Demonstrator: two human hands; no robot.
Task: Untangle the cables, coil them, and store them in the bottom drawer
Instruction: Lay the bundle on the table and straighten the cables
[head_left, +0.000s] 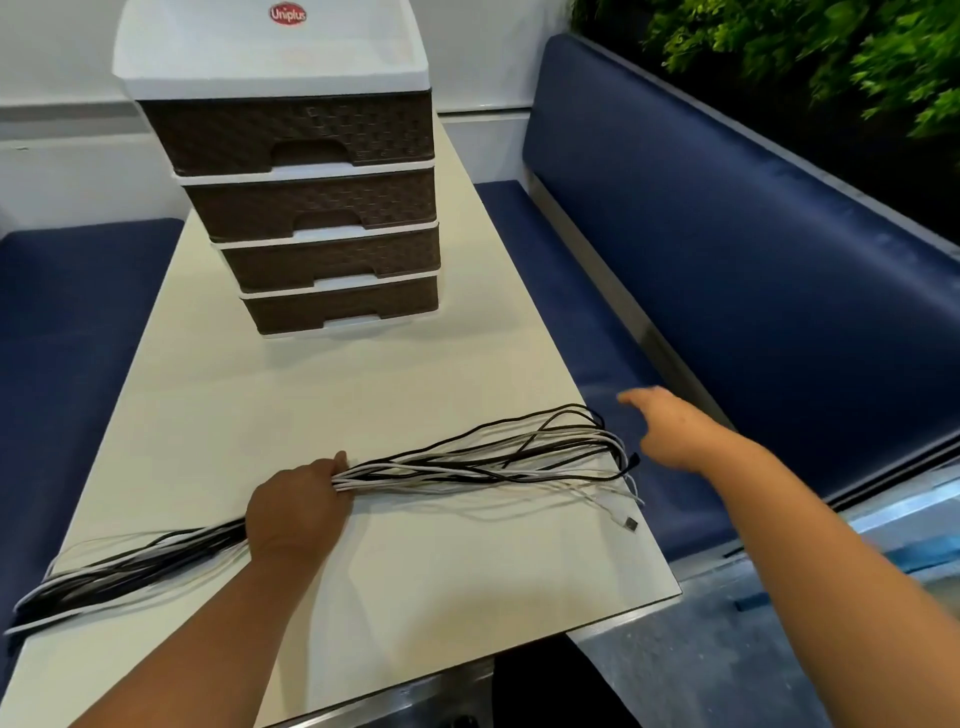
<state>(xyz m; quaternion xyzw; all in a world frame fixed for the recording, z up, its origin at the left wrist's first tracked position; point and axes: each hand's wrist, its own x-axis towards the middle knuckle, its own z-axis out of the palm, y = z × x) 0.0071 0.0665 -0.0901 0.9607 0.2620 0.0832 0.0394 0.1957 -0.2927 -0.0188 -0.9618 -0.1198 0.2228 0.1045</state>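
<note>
Left hand (296, 506): fingers curled round the middle of a long bundle of thin black and white cables (467, 462), gripping it where it lies on the surface.
Right hand (670, 431): held in the air past the right edge of the surface, just beside the looped end of the bundle; fingers stretched forward, nothing in them.
Cables: the bundle runs slantwise across the near half of the pale cream rectangular surface (322, 395), from the near left corner, where its strands hang over the edge, to the right edge, where the loops fan out. A white cable's metal USB plug (629, 523) lies at the right edge.
Drawer unit (317, 197): a plastic chest with a white top and four brown woven-pattern drawers, standing upright at the far end of the surface; all four fronts sit flush.
Bottom drawer (343, 309): lowest front, well apart from the cables.
Seating: dark blue padded bench (727, 249) along the right side; green foliage (831, 57) behind it.
</note>
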